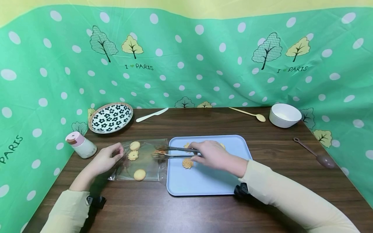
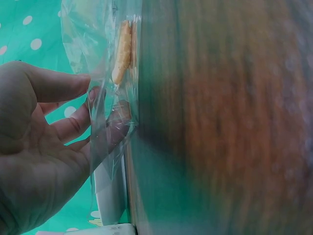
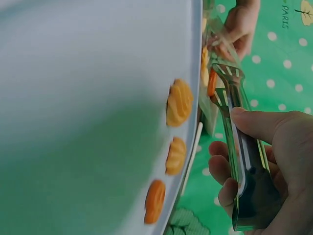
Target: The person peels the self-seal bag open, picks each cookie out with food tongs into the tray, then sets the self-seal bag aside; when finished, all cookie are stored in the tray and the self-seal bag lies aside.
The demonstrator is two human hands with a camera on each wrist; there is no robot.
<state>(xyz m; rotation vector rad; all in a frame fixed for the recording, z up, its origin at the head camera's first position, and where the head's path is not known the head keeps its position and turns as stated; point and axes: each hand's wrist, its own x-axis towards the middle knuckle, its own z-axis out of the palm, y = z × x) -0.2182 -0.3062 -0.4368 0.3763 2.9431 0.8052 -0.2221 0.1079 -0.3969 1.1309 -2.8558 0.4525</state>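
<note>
My left hand (image 1: 109, 158) pinches the open left edge of a clear plastic bag (image 1: 125, 173) lying on the table. In the left wrist view, the thumb and fingers of that hand (image 2: 54, 117) are at the thin film. Several cookies, among them a round one (image 1: 140, 174) and a flower-shaped one (image 1: 133, 155), show at the bag. My right hand (image 1: 214, 155) grips metal tongs (image 3: 237, 117), their tips over the bag's right end. An orange-brown cookie (image 3: 212, 82) shows between the tips. Swirled cookies (image 1: 187, 163) sit on the light blue tray (image 1: 204, 186), partly hidden by this hand.
A flower-patterned plate (image 1: 110, 118) and a pink-lidded jar (image 1: 81, 145) stand at the left. Along the back lie a white knife (image 1: 152, 115) and a pale spoon (image 1: 249, 113), with a white bowl (image 1: 285, 115) at the right. A brown ladle (image 1: 316, 153) lies right of the tray.
</note>
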